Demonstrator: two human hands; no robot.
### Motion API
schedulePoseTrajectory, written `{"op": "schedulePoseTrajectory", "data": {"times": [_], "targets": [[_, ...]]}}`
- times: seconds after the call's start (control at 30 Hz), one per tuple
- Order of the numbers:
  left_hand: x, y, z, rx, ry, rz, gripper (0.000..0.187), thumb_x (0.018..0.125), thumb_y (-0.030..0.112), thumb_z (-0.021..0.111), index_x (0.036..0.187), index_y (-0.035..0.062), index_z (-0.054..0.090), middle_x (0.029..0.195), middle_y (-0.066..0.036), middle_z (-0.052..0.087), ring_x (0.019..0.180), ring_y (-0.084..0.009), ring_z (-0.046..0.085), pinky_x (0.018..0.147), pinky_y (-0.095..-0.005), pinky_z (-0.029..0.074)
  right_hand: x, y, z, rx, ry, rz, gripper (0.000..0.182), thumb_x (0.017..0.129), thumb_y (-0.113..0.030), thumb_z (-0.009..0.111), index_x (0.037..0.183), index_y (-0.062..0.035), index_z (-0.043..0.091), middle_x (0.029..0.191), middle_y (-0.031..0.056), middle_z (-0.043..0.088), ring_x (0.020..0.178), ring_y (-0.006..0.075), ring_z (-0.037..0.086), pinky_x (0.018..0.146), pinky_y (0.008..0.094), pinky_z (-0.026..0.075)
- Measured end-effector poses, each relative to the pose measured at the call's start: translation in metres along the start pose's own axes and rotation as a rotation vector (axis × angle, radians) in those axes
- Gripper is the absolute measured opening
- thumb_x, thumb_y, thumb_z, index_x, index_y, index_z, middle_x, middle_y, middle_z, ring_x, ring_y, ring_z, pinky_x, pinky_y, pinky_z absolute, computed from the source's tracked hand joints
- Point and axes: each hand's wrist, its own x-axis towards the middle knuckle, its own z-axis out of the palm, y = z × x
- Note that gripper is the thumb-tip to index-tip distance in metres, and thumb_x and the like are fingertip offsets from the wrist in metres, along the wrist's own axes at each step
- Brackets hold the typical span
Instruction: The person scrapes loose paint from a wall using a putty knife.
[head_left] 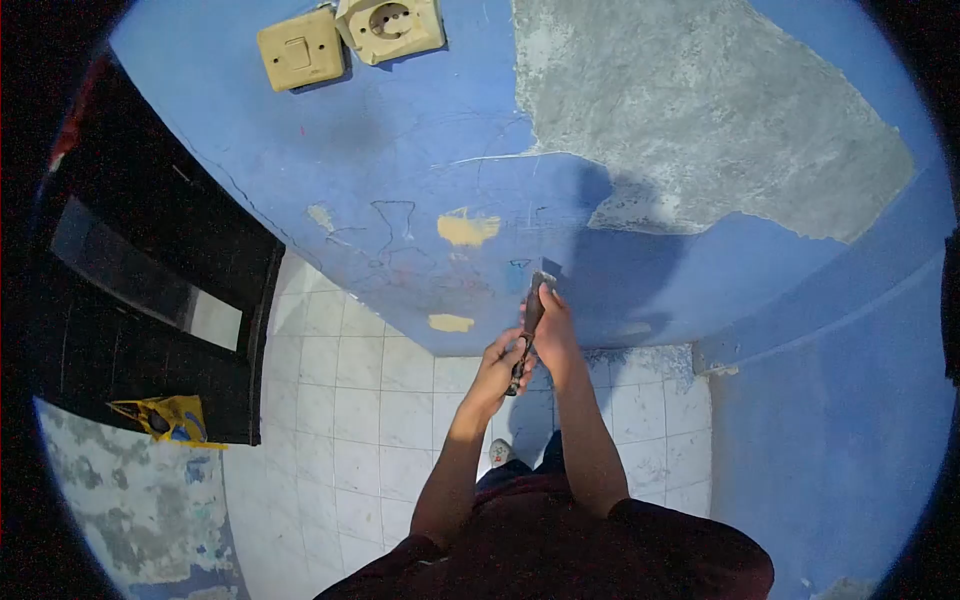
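Observation:
Both hands are on a dark-handled scraper-like tool (534,308), held in front of the blue wall (400,190). My left hand (501,366) is closed round the lower end of the handle. Higher up, my right hand (553,325) grips the tool near its blade, the thumb lying along it. The flat tip points up at the wall; whether it touches the paint I cannot tell. Above it lies a large bare grey patch (700,120). Two small yellowish patches (468,229) show to the left of the tip.
A beige switch (301,50) and a loose-looking socket (392,24) are at the wall's upper left. Dark furniture (190,250) stands at the left, with a yellow bag (175,418) by its lower edge. White floor tiles (350,440) lie below; another blue wall (830,420) is at the right.

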Motion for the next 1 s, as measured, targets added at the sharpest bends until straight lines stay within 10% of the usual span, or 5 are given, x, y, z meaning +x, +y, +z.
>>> {"op": "schedulePoseTrajectory", "data": {"times": [0.3, 0.37, 0.73, 0.8, 1.0], "targets": [[0.027, 0.003, 0.005, 0.355, 0.139, 0.279, 0.045, 0.101, 0.018, 0.037, 0.145, 0.0133, 0.035, 0.073, -0.004, 0.052, 0.053, -0.0092, 0.046, 0.046, -0.0247, 0.040, 0.020, -0.016, 0.036, 0.284, -0.129, -0.014, 0.026, 0.092, -0.030, 0.061, 0.095, -0.0053, 0.055, 0.086, 0.0058, 0.061, 0.084, 0.0204, 0.063, 0.073, 0.0333, 0.051], [0.047, 0.002, -0.002, 0.657, 0.179, 0.668, 0.048, 0.103, 0.028, 0.039, 0.147, 0.0123, 0.031, 0.065, 0.002, 0.044, 0.048, -0.0055, 0.036, 0.044, -0.0236, 0.032, 0.027, -0.020, 0.046, 0.293, -0.093, 0.007, 0.026, 0.093, -0.031, 0.061, 0.091, -0.0063, 0.055, 0.083, 0.0045, 0.060, 0.079, 0.0189, 0.062, 0.071, 0.0315, 0.051], [0.063, 0.033, -0.024, 0.797, 0.113, 0.560, 0.044, 0.101, 0.018, 0.037, 0.144, 0.0088, 0.036, 0.066, -0.001, 0.047, 0.060, -0.0109, 0.043, 0.057, -0.0271, 0.041, 0.063, -0.006, 0.051, 0.462, -0.104, -0.055, 0.029, 0.094, -0.035, 0.058, 0.084, -0.0082, 0.050, 0.074, 0.0025, 0.054, 0.068, 0.0178, 0.053, 0.066, 0.0355, 0.046], [0.062, 0.045, -0.028, 0.902, 0.116, 0.463, 0.044, 0.097, 0.013, 0.038, 0.140, 0.0038, 0.039, 0.079, -0.026, 0.060, 0.067, -0.0336, 0.060, 0.067, -0.0384, 0.047, 0.068, -0.002, 0.055, 0.483, -0.103, -0.062, 0.030, 0.094, -0.035, 0.057, 0.084, -0.0085, 0.050, 0.073, 0.0018, 0.053, 0.067, 0.0176, 0.053, 0.067, 0.0361, 0.046], [0.057, 0.064, -0.035, 1.197, 0.110, 0.609, 0.046, 0.096, 0.011, 0.043, 0.141, 0.0044, 0.037, 0.073, -0.028, 0.058, 0.065, -0.0393, 0.060, 0.061, -0.0418, 0.045, 0.068, 0.002, 0.067, 0.653, -0.161, -0.057, 0.026, 0.096, -0.033, 0.055, 0.085, -0.0092, 0.051, 0.070, 0.0012, 0.051, 0.063, 0.0177, 0.050, 0.067, 0.0328, 0.044]]}}
